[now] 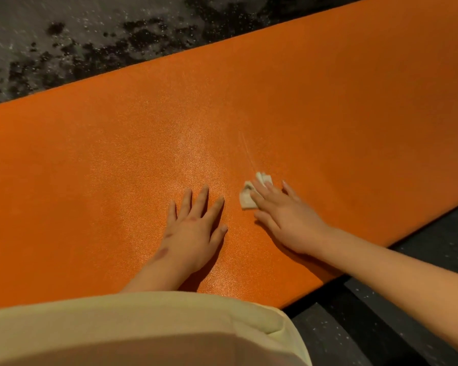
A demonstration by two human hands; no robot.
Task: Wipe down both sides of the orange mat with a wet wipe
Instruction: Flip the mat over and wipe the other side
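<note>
The orange mat [169, 128] lies flat on the floor and fills most of the view, running from lower left to upper right. My left hand [193, 231] rests flat on it with fingers spread and straight. Just to its right, my right hand [283, 217] presses a crumpled white wet wipe [249, 196] onto the mat with straight fingers. Part of the wipe is hidden under those fingers. A faint damp streak runs up the mat from the wipe.
Dark speckled floor [64, 43] borders the mat's far edge. Black floor [381, 326] lies along the near edge at lower right. My pale yellow clothing [143, 334] covers the bottom of the view.
</note>
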